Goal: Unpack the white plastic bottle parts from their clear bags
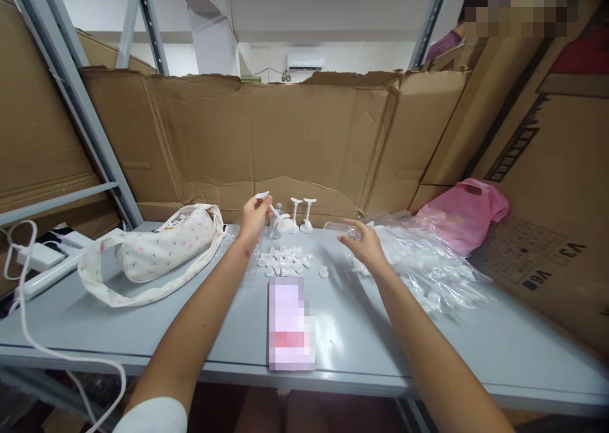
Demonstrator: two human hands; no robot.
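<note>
Tube [333, 228], clear and on its side in the head view, is pinched by the right hand [365, 239] over the table [238, 331]. The left hand [255, 219] pinches a white stick [275, 210] that tilts near two standing sticks [309, 212]. I cannot tell if it touches the white thing under it. A bump could tip the standing sticks, since they look tall and thin. Loose caps [285, 260] could scatter if an arm brushes them. A weak pinch could let the tube slip.
</note>
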